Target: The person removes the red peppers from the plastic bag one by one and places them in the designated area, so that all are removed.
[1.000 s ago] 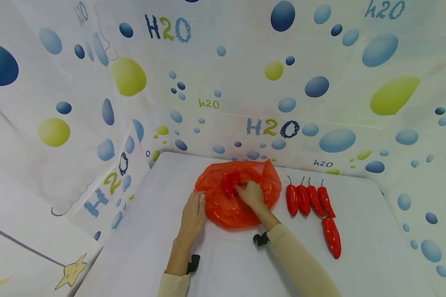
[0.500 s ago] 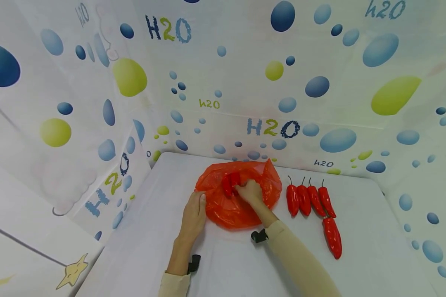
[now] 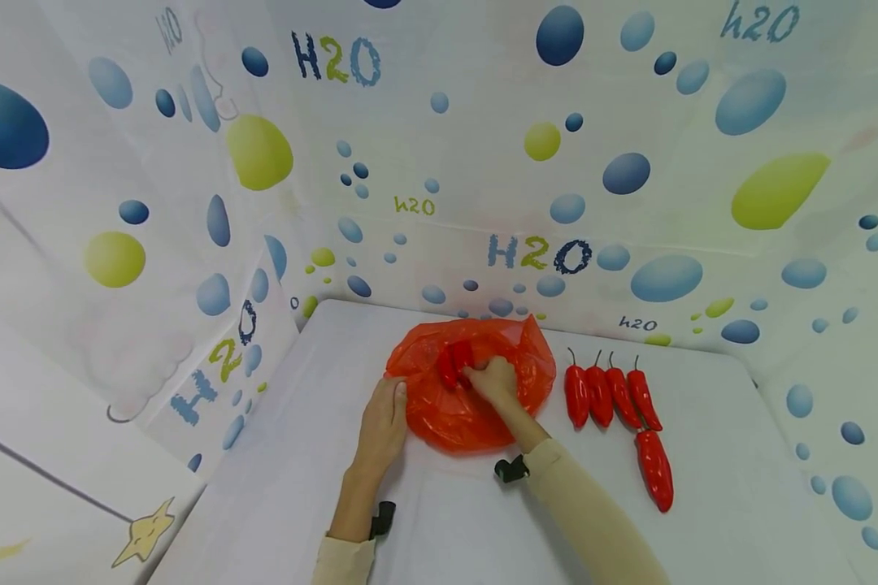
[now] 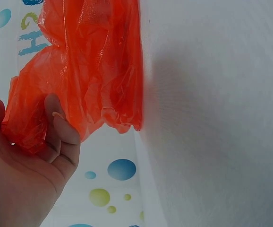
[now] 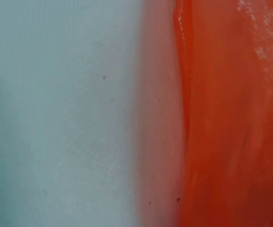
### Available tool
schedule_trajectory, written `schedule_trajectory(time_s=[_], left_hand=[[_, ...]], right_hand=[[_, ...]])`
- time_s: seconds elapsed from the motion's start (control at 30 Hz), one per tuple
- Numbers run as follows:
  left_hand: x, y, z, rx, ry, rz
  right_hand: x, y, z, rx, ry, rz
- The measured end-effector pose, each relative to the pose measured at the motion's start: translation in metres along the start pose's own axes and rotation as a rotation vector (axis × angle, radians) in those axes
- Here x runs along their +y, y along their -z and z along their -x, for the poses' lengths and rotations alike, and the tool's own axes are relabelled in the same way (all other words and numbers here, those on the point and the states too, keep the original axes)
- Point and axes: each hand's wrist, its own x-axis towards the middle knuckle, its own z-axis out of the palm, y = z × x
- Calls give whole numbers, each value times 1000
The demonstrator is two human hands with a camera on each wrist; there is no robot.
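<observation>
An orange-red plastic bag (image 3: pixel 446 431) lies spread open on the white table in the head view. Its left edge is bunched in my left hand (image 3: pixel 381 422), and in the left wrist view the curled fingers (image 4: pixel 65 135) grip the crumpled plastic (image 4: pixel 28 113). My right hand (image 3: pixel 496 380) reaches over the bag's near side into its opening, fingertips gripping a red chili pepper (image 3: pixel 462 354). Another red pepper (image 3: pixel 447 370) lies beside it in the bag. The right wrist view shows only the bag's side (image 5: pixel 235 118) and tabletop, with the hand out of sight.
Right of the bag, several red chili peppers (image 3: pixel 598 395) with stems lie in a row. A larger red pepper (image 3: pixel 654 471) lies just below the row's right end. A patterned curtain (image 3: pixel 439 146) hangs behind and left of the table (image 3: pixel 732 487).
</observation>
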Motion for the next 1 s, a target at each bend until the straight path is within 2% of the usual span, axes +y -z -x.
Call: schedule_trajectory(time_s=[0.33,0.73,1.0], left_hand=[[1,-2,-1,-13,8,-5],[0,-1,-1,-11,-6,-20],[-3,-2,-1,-1,-11,-31]], right_hand=[[5,5,2,-8,-35,-38],[-2,17,16,-52,-120,-194],[0,21,21,-57,-103,-256]])
